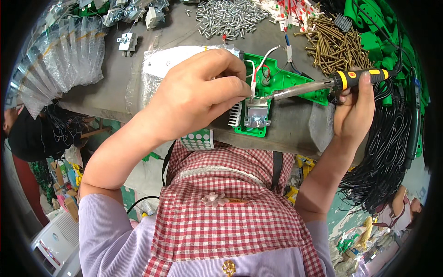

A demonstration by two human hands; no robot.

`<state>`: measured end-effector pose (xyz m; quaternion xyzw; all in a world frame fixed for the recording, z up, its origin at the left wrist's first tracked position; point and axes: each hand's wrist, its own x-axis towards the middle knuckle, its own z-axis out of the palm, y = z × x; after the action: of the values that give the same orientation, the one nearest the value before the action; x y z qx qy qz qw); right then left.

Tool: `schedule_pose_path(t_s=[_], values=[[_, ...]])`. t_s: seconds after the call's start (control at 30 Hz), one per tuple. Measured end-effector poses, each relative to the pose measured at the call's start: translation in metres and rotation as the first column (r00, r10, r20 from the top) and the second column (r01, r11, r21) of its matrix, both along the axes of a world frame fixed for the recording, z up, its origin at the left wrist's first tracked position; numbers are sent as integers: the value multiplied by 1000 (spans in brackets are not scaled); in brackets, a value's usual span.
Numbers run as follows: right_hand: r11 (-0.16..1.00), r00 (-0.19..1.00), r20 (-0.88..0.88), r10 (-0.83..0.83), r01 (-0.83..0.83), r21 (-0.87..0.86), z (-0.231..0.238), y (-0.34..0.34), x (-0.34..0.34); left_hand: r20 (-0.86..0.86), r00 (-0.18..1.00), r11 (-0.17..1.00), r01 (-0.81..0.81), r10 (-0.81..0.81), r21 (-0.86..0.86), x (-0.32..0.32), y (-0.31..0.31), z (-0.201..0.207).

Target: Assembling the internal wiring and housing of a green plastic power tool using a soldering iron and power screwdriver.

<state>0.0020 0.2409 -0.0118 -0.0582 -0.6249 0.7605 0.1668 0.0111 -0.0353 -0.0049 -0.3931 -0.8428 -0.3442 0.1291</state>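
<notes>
The open green plastic housing point(280, 77) sits at the grey metal counter's point(293, 131) near edge; a strip of counter shows between it and the right grip point(355, 111), which clamps the black-and-yellow soldering iron point(318, 86). Brass-coloured screws point(334, 48) crowd beyond. The iron points left, tip over the housing, long axis crosswise, dipping slightly tipward. The left grip's point(203, 83) fingertips pinch together, on what I cannot tell.

On the table point(180, 36), the housing point(304, 95) lies nearest the person, with a component point(257, 112) in its near end. The iron point(307, 87) slants over it from the right. A packet point(159, 62) lies left; bags point(76, 55) fan out farther left. Behind, from left to right: switches point(154, 17), pins point(230, 17), connectors point(291, 11), screws point(337, 46), spare housings point(369, 32). Cables point(376, 157) hang at the right.
</notes>
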Motion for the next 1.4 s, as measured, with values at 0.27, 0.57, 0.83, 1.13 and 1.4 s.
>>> schedule_pose_path(t_s=[0.27,0.57,0.83,1.13,1.4], values=[[1000,999,-21,29,-29,-5,0,0,2,-58,998,999,-37,36,-26,4,4,0],[998,999,-26,42,-40,52,3,-3,2,-67,996,997,-61,58,-44,5,4,-2],[997,1000,26,-13,11,70,4,-2,1,-266,927,915,-328,264,-236,-7,-19,18],[994,1000,2,13,-13,112,8,-8,6,806,63,690,-480,-588,541,-18,38,58],[997,999,-10,52,-51,57,3,-7,7,920,239,830,-404,-310,384,-26,48,43]])
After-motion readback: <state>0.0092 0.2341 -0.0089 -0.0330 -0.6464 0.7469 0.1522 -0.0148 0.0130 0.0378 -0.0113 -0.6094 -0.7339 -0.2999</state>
